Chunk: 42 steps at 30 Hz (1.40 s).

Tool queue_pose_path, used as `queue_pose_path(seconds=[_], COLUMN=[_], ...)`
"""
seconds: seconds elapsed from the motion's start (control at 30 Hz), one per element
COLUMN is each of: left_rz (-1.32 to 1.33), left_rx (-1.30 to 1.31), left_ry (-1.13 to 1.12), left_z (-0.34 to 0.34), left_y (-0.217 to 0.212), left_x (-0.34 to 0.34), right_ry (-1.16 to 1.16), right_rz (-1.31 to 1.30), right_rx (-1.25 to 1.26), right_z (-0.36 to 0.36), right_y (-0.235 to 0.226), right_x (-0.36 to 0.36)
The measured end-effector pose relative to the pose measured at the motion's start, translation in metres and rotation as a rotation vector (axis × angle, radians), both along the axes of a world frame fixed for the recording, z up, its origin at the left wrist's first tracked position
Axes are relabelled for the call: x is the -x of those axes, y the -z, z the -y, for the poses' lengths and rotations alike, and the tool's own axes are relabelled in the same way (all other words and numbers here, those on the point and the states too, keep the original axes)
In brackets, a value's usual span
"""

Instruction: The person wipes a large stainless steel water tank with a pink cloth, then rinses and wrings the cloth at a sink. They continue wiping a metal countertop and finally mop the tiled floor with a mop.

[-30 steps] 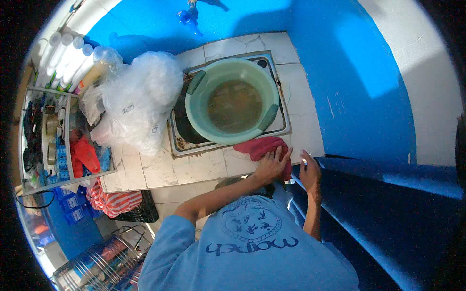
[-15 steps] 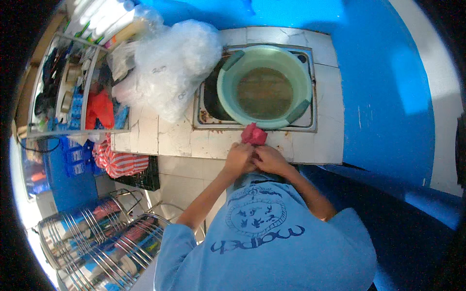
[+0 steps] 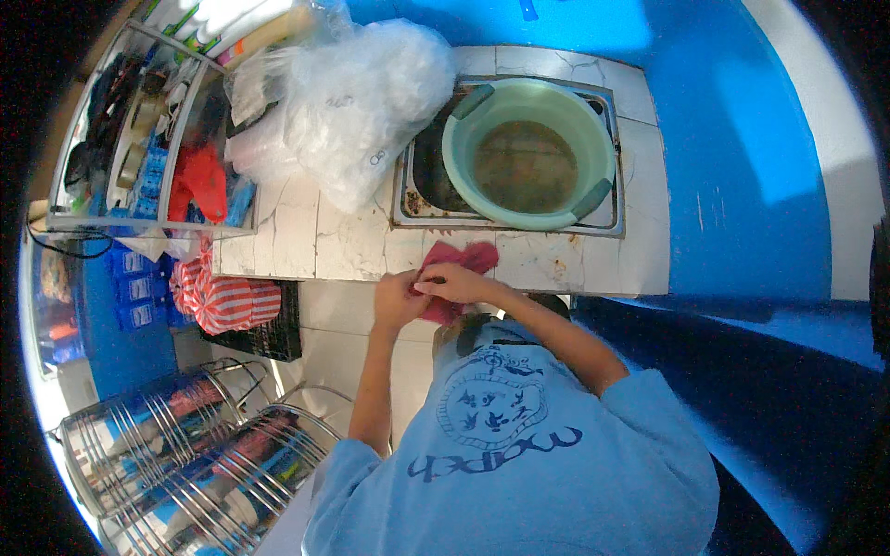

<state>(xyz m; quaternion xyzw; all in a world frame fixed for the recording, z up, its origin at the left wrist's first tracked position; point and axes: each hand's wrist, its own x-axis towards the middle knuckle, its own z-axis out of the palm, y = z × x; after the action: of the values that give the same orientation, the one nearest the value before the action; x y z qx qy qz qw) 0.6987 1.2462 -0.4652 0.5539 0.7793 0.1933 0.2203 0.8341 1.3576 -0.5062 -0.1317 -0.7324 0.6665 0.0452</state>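
A dark red cloth (image 3: 475, 258) is bunched at the front edge of the tiled counter, partly hanging over it, with folds spread above and below my hands. My left hand (image 3: 397, 298) is closed on the cloth's left side. My right hand (image 3: 452, 282) lies across its middle, fingers bent and closed on the fabric, the fingertips close to my left hand. Beyond the cloth, a pale green basin (image 3: 593, 139) with darker green handles holds murky brownish water (image 3: 524, 167). It rests over a metal sink (image 3: 426, 211) set into the counter.
Clear plastic bags (image 3: 348, 111) are heaped on the tiled counter (image 3: 357, 243), left of the basin. A metal-framed display case (image 3: 176, 139) with assorted goods stands further left. Below it are a red-and-white striped bag (image 3: 222, 301), a black crate (image 3: 289, 320) and a wire rack (image 3: 195, 445).
Both hands have moved left with the cloth. It was a compact bunch and is now more spread out, with part showing below my hands. My right hand now reaches across the cloth.
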Motion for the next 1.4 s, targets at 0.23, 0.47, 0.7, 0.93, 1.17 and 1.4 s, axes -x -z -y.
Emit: queue_pose_path(seconds=[0.23,0.47,0.7,0.93,1.17,1.4], left_rz=[0.495,0.916,0.473,0.565,0.172,-0.279], left_rx=[-0.286,-0.414,-0.564,-0.700,-0.120,-0.129], left_ry=[-0.092,0.093,0.391,0.607,1.137,1.145], left_z=[0.000,-0.107,-0.240,-0.262,-0.221,-0.211], left_y=[-0.024,-0.059,-0.159,-0.128,0.015,0.059], left_x=[0.007,-0.086,-0.153,-0.226,-0.270,-0.297], right_ry=[0.181,0.753,1.127,1.322,1.123,1.043], right_rz=[0.064,0.062,0.046,0.562,0.673,0.819], right_rx=[-0.032,0.014,-0.634,-1.117,-0.604,-0.935], right_z=[-0.003,-0.042,-0.078,-0.042,-0.031,-0.063], right_y=[-0.043,-0.119,-0.206,-0.219,-0.064,0.011], right_x=[-0.023,-0.129,-0.201,-0.274,-0.298,-0.282])
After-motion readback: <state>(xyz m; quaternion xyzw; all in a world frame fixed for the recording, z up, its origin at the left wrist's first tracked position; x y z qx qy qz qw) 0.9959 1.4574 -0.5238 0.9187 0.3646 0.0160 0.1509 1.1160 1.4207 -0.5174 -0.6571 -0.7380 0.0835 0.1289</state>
